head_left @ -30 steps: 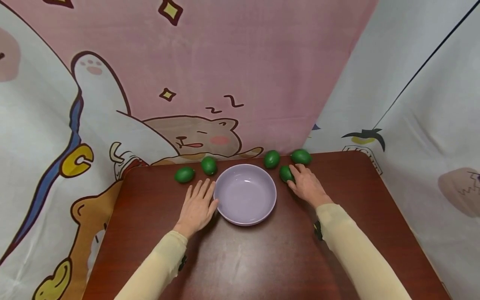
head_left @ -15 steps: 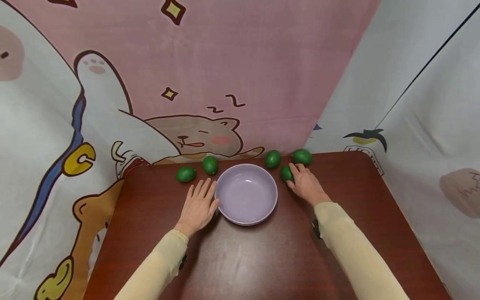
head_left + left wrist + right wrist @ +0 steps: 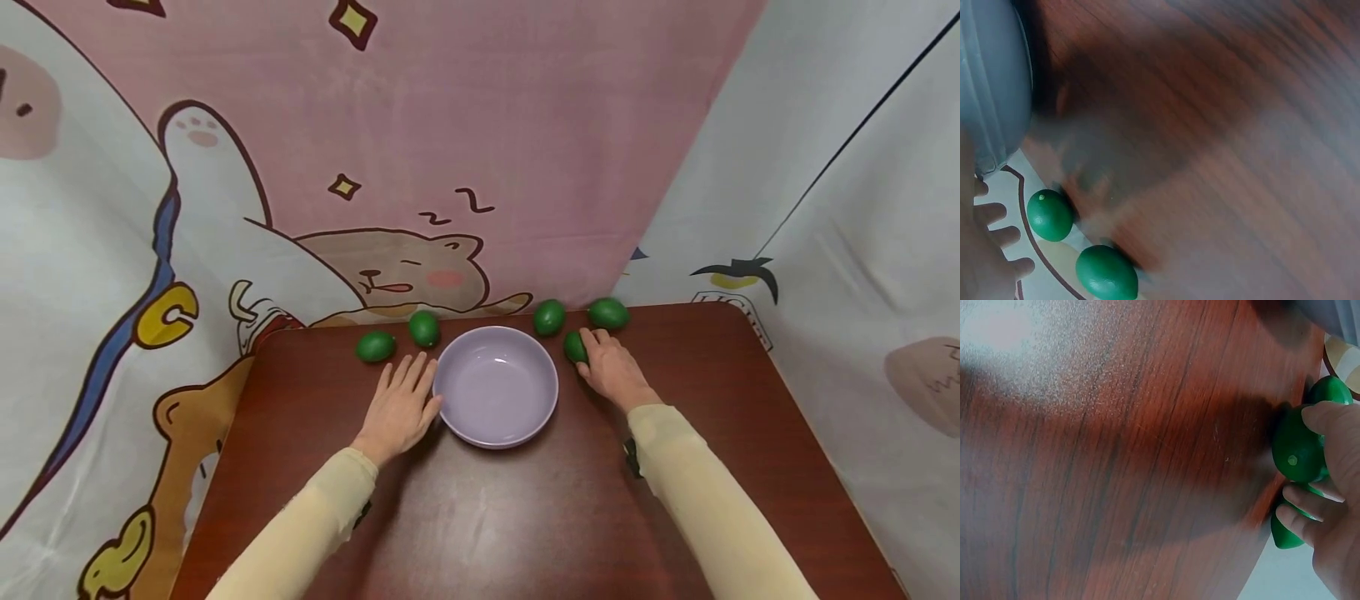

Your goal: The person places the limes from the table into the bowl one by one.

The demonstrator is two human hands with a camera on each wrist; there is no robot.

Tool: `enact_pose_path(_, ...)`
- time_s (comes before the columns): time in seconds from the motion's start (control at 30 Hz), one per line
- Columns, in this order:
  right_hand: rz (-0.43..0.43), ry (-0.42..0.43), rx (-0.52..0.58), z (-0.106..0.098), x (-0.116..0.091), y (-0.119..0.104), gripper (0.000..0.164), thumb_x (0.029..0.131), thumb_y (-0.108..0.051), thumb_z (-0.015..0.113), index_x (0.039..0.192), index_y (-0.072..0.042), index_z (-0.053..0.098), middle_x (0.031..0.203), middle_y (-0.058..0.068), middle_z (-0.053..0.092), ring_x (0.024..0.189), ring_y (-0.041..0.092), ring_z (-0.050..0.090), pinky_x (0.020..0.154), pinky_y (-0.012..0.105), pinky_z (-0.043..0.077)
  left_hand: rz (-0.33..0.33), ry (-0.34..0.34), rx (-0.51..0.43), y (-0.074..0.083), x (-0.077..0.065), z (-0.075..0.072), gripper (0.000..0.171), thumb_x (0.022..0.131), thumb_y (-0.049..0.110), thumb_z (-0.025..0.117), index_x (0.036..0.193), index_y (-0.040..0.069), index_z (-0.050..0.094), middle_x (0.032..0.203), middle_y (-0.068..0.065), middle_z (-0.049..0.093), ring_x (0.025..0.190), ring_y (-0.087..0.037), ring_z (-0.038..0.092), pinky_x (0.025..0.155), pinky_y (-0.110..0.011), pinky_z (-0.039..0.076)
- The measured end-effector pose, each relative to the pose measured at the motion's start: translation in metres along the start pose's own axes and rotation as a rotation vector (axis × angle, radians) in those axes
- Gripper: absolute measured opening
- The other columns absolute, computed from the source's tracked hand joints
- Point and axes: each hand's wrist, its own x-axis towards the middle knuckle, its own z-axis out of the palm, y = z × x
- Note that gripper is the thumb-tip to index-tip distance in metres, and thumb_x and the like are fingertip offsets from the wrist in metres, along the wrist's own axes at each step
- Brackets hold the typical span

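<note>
A lilac bowl (image 3: 496, 387) stands on the table between the two hands. My left hand (image 3: 397, 408) is at its left side, fingers straight and the thumb at the rim; whether it touches cannot be told. In the right wrist view, my right hand (image 3: 1335, 475) holds a green lime (image 3: 1297, 445) between thumb and fingers, low over the table right of the bowl. Behind that hand lie two more limes, one to the left (image 3: 550, 317) and one to the right (image 3: 608, 313). Left of the bowl are another lime (image 3: 376, 346) and a lime (image 3: 424, 328) close to the back edge.
The dark red-brown wooden table (image 3: 487, 533) carries all of these. A cartoon-printed cloth (image 3: 450, 125) hangs right behind its back edge, and white printed cloth (image 3: 847, 350) hangs on the right side.
The head view has shifted slightly, so the scene sits a little further right. Both hands stay nearly where they were, the right one still at the same lime.
</note>
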Motion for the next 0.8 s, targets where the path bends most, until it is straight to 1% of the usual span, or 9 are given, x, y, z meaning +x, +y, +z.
enact_pose_path(0.17, 0.010, 0.000, -0.003, 0.000, -0.001, -0.001, 0.067, 0.098, -0.017, 0.067, 0.153, 0.006, 0.036, 0.141, 0.033, 0.047, 0.127, 0.051, 0.052, 0.101, 0.064, 0.047, 0.033, -0.026, 0.056, -0.001, 0.002, -0.007, 0.067, 0.109, 0.050, 0.040, 0.162, 0.010, 0.034, 0.168, -0.015, 0.030, 0.154, -0.037, 0.028, 0.125, -0.058, 0.018)
enact_pose_path(0.3, 0.015, 0.012, 0.011, 0.001, -0.001, -0.003, 0.065, 0.096, -0.015, 0.069, 0.149, 0.006, 0.038, 0.137, 0.032, 0.048, 0.122, 0.050, 0.054, 0.098, 0.063, 0.049, 0.053, -0.055, 0.090, -0.002, 0.003, -0.011, 0.068, 0.109, 0.051, 0.039, 0.162, 0.008, 0.033, 0.168, -0.015, 0.029, 0.154, -0.038, 0.028, 0.126, -0.057, 0.017)
enact_pose_path(0.57, 0.021, 0.014, 0.068, 0.002, -0.001, -0.008, 0.062, 0.093, -0.010, 0.071, 0.142, 0.007, 0.038, 0.130, 0.031, 0.048, 0.119, 0.050, 0.054, 0.098, 0.063, 0.049, 0.068, -0.079, 0.106, -0.005, 0.003, -0.014, 0.069, 0.109, 0.051, 0.039, 0.162, 0.007, 0.033, 0.168, -0.015, 0.029, 0.154, -0.039, 0.028, 0.125, -0.057, 0.019)
enact_pose_path(0.8, 0.022, 0.017, 0.074, 0.000, -0.005, -0.008, 0.060, 0.093, -0.011, 0.072, 0.139, 0.007, 0.039, 0.126, 0.030, 0.047, 0.115, 0.049, 0.053, 0.096, 0.062, 0.049, 0.082, -0.086, 0.124, -0.004, 0.005, -0.017, 0.070, 0.109, 0.051, 0.039, 0.162, 0.007, 0.032, 0.168, -0.015, 0.029, 0.153, -0.039, 0.029, 0.124, -0.057, 0.021)
